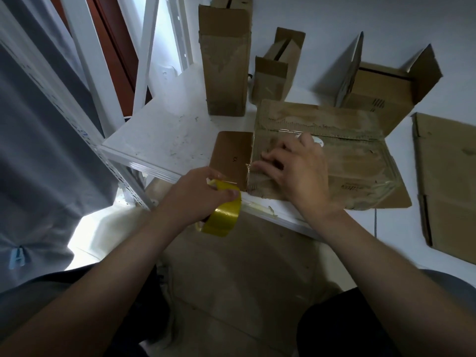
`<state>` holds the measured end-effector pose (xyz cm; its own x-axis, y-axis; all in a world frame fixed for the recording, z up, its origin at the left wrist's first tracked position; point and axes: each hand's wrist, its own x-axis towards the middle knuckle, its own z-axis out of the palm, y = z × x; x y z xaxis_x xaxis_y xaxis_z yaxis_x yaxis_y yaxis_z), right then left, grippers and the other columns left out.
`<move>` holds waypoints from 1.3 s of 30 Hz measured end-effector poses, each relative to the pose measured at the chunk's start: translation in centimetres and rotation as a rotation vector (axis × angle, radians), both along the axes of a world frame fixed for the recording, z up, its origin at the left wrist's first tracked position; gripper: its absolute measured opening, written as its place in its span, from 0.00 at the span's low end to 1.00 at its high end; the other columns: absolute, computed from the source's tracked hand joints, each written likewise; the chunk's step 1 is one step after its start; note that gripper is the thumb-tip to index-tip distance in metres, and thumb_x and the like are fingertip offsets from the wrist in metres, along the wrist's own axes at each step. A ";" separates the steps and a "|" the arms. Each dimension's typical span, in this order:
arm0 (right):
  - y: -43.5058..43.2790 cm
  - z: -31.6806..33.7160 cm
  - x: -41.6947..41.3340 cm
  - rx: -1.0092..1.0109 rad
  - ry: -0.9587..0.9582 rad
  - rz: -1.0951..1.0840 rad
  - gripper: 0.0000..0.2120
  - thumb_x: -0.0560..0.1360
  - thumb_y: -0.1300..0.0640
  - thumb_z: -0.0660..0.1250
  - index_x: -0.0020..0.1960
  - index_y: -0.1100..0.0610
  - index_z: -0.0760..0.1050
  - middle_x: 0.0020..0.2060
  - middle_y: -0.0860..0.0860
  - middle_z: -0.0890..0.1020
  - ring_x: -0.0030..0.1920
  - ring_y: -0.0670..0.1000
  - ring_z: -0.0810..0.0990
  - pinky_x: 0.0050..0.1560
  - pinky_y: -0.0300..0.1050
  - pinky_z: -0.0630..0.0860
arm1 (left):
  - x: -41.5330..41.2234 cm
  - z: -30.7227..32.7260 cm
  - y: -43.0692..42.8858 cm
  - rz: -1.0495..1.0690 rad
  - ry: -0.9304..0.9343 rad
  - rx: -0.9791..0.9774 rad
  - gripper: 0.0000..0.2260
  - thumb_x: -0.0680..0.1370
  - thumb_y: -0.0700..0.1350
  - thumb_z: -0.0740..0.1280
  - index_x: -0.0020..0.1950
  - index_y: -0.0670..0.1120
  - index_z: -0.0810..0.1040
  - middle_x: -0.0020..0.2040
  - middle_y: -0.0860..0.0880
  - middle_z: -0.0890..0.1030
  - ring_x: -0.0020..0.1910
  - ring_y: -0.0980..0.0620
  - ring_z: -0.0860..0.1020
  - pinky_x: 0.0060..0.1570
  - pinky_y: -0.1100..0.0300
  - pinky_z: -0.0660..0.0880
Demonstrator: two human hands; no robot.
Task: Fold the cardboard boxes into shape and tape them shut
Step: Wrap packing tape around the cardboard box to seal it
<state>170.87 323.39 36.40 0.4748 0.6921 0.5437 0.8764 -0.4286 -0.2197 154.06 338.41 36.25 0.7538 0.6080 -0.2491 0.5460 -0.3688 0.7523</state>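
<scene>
A worn cardboard box (pixel 355 150) lies on the white table (pixel 170 132) near its front edge, with clear tape across its top seam and side. My right hand (pixel 296 171) rests on the box's left end, its fingers spread and pressing the tape at the corner. Just left of the box, over the table's edge, my left hand (pixel 201 194) grips a yellowish roll of tape (pixel 224 215). A thin strip of tape runs from the roll to the box's corner. A brown flap (pixel 231 155) sticks out flat at the box's left.
A tall taped box (pixel 225 63) stands at the back, a small open box (pixel 278 68) beside it, and a larger open box (pixel 386 86) at the back right. A flattened box (pixel 448 181) lies at the right. A person in a grey shirt (pixel 38 150) stands close on the left.
</scene>
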 end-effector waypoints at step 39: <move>-2.3 0.2 0.7 -0.042 -0.024 -0.058 0.04 0.72 0.46 0.76 0.46 0.43 0.86 0.47 0.41 0.81 0.50 0.55 0.70 0.48 0.47 0.55 | 2.0 1.0 -2.4 -0.122 -0.142 -0.140 0.20 0.65 0.63 0.74 0.54 0.62 0.79 0.53 0.59 0.79 0.48 0.56 0.81 0.42 0.50 0.84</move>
<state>171.57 321.10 36.58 0.5023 0.6861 0.5263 0.8544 -0.4875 -0.1799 156.02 335.99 37.21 0.8529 0.4774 -0.2112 0.3892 -0.3118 0.8668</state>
